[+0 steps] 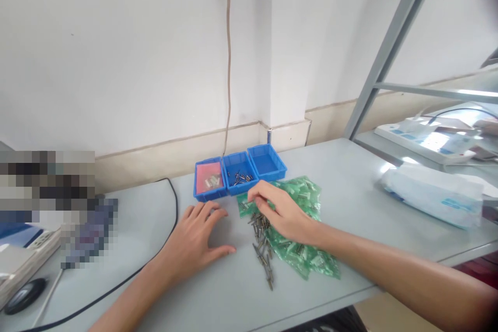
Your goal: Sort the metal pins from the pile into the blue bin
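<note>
Metal pins [258,225] are lying heaped on the table [334,166], just left and on the near side of the right hand [277,208], the nearer one, their pile stretching lengthwise toward the near edge; that hand is showing curled fingers, any grip hidden; the left hand [197,236] is showing open; the left blue tray [212,196] is holding pale pieces [212,182] on pink lining [205,170], the middle tray [246,187] metal parts [241,178].

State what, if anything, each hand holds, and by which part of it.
Left hand: nothing, fingers spread. Right hand: cannot be told; its curled fingers hide any grip near the metal pins.
</note>
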Demonstrator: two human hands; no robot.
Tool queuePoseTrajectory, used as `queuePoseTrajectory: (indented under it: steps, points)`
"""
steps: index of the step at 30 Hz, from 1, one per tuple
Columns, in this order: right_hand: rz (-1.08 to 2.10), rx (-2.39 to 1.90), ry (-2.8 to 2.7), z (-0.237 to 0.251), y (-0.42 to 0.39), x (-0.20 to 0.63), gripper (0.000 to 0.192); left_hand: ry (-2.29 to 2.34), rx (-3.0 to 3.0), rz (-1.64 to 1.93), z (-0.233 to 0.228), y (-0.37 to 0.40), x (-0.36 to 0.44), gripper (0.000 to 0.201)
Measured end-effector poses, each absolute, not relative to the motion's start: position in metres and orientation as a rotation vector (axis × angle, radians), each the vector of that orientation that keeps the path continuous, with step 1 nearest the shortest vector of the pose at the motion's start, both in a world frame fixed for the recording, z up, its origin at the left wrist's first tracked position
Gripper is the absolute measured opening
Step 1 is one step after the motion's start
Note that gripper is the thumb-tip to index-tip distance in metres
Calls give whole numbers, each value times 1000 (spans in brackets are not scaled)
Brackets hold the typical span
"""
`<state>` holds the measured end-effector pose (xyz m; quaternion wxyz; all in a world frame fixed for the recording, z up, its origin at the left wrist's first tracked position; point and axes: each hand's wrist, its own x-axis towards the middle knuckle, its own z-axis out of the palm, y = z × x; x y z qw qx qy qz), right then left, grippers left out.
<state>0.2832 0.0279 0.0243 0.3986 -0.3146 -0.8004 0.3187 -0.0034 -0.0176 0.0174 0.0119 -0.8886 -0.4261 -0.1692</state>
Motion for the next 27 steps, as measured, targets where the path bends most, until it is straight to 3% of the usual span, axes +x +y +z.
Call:
queuePoseTrajectory:
  steps: [6, 16, 27]
  points:
    - [1118, -938, -1642, 30, 33, 284, 22, -1387, -2761, -477, 8, -22, -1, 57]
    - [1432, -961, -1438, 27, 40, 280, 9, -1567, -2819, -633, -1, -9, -5, 26]
    - [1577, -920, -1368, 21, 42, 280, 34, -1622, -2898, -744, -2, 0, 3, 23]
